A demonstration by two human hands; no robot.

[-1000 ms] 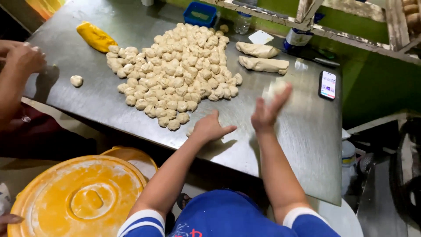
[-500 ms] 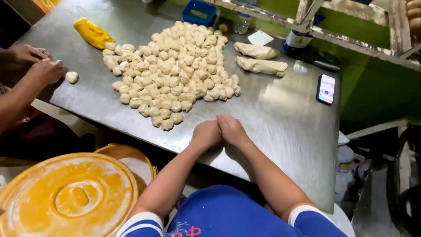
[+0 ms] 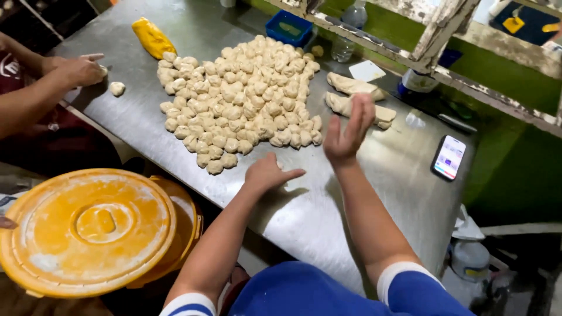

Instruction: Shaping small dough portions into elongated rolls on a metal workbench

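Left hand: we see the left hand (image 3: 266,174) lying flat on the steel table (image 3: 328,216), fingers spread, holding nothing
Right hand: the right hand (image 3: 346,131) is raised, palm open, empty
Dough: two long dough strips (image 3: 351,96) lie just beyond it, their long axis running left to right, beside the heap of dough balls (image 3: 240,96)

Food-prep kitchen: steel table (image 3: 374,216) (heaped with dough balls (image 3: 240,99)).

A phone (image 3: 449,157) lies flat at the far right edge of the steel tabletop (image 3: 374,193), its upright rectangular screen lit white with pink and blue patches. A yellow bag (image 3: 152,37) lies at the far left corner. A clear bottle (image 3: 346,35) stands beyond the dough heap.
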